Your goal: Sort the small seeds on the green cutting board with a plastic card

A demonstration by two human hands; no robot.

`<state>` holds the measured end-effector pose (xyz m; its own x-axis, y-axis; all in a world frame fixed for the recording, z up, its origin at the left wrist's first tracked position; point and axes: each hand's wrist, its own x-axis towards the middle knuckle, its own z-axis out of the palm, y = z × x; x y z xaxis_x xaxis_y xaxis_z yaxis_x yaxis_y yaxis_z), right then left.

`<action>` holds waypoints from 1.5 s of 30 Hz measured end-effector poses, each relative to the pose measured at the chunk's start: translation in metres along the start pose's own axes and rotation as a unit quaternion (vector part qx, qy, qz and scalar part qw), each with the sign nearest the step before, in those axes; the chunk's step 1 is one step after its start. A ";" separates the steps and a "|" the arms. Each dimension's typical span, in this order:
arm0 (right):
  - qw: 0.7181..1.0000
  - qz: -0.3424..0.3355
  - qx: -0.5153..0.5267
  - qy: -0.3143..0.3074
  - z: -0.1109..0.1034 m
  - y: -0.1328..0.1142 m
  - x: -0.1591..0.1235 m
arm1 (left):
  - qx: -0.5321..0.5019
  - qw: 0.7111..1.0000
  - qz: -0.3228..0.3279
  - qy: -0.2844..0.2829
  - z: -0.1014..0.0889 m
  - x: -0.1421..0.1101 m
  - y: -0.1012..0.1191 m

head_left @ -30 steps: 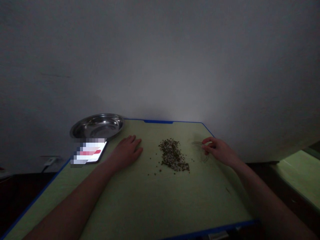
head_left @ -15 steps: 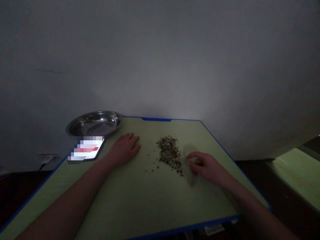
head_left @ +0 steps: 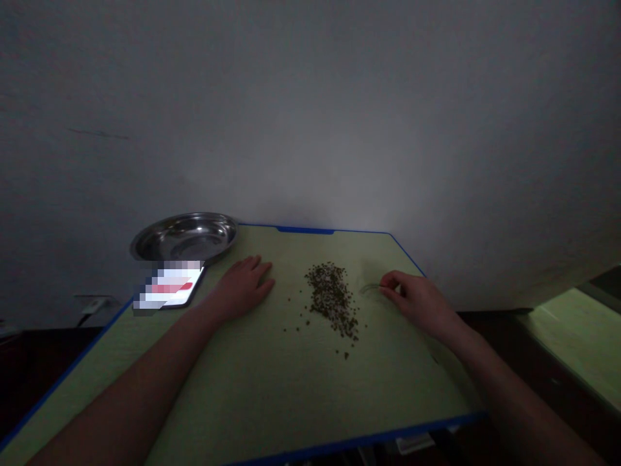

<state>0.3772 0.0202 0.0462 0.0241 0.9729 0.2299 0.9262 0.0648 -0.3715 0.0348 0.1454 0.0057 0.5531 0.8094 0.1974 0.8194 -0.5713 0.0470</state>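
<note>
A heap of small dark seeds (head_left: 332,299) lies in the middle of a light green table (head_left: 272,382), with a few loose ones scattered toward me. My left hand (head_left: 245,283) rests flat on the table, fingers stretched out, left of the heap. To the right of the heap, my right hand (head_left: 412,299) has its fingers curled and pinched on the rim of a small clear container (head_left: 372,289) that sits on the table and is hard to make out in the dim light.
A shallow steel bowl (head_left: 185,237) stands at the table's far left corner. A lit phone (head_left: 169,287) lies just in front of it. A blue edge band runs round the table. A grey wall rises behind; another green surface (head_left: 577,336) shows at far right.
My right hand dipped toward the near end of the heap with the clear container half a second ago, then drew back right and away. A few more seeds lie scattered near me. Left hand unmoved.
</note>
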 end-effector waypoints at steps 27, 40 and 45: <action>0.998 -0.038 0.054 -0.020 -0.013 -0.027 -0.066 | 0.015 1.000 -0.003 -0.022 -0.003 0.001 0.003; 0.974 0.017 0.199 -0.103 0.019 -0.036 -0.056 | 0.012 1.000 -0.004 -0.021 -0.002 0.002 0.002; 0.973 0.009 0.208 -0.099 0.013 -0.043 -0.056 | 0.014 1.000 -0.005 -0.020 -0.003 0.001 0.003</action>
<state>0.3312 -0.0339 0.0376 -0.0724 0.9957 0.0585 0.6929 0.0924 -0.7151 0.0374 0.1435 0.0090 0.5498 0.8203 0.1576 0.8286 -0.5594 0.0212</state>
